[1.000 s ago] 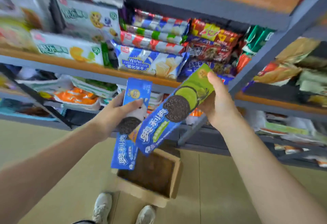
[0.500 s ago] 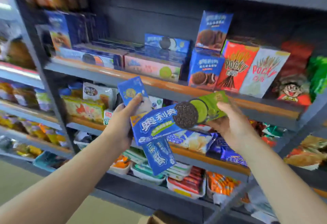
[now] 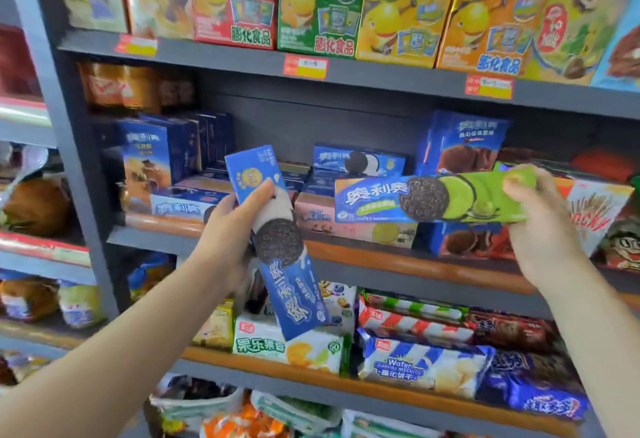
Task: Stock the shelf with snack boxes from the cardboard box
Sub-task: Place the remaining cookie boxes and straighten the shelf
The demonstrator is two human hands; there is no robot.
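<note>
Left hand (image 3: 228,229) gripped blue cookie box (image 3: 277,240), tilted toward 5 o'clock. Right hand (image 3: 540,226) pinched green cookie box (image 3: 433,198) flat before shelf (image 3: 398,264).

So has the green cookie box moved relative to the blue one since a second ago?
Yes. The green cookie box has separated rightward from the blue cookie box, now level before the cookie shelf.

A: The box in the left hand (image 3: 228,240)?

B: That snack box (image 3: 277,240) is blue, with a black embossed cookie and white cream.

A: And the one in the right hand (image 3: 543,226)?

B: The green box (image 3: 436,199) goes from blue at one end to lime green (pale green cream there). The shelf (image 3: 398,84) is dark grey, with red-and-yellow price tags (image 3: 305,66).
</note>
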